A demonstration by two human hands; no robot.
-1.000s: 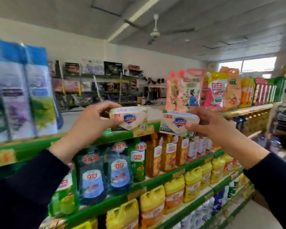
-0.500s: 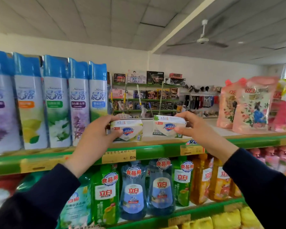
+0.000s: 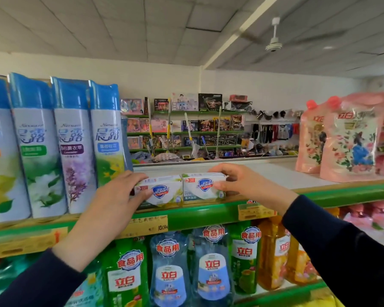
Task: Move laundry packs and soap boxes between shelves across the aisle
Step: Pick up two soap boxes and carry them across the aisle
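Note:
Two white Safeguard soap boxes stand side by side on the top shelf [image 3: 275,171], just behind its green front rail. My left hand [image 3: 111,209] grips the left soap box [image 3: 164,192] at its left end. The right soap box [image 3: 201,188] is held at its right end by my right hand [image 3: 246,185], thumb on the front face. The two boxes touch each other. Pink laundry refill packs [image 3: 350,140] stand on the same shelf further right.
Tall blue-capped spray cans [image 3: 73,147] crowd the shelf just left of the boxes. Dish-soap bottles [image 3: 171,269] fill the shelf below. Bare white shelf surface lies between the boxes and the pink packs. A far wall carries toy shelves [image 3: 186,129].
Both hands have lowered the soap boxes from in front of the shelf onto the top shelf and brought them together. My view has swung left and closer.

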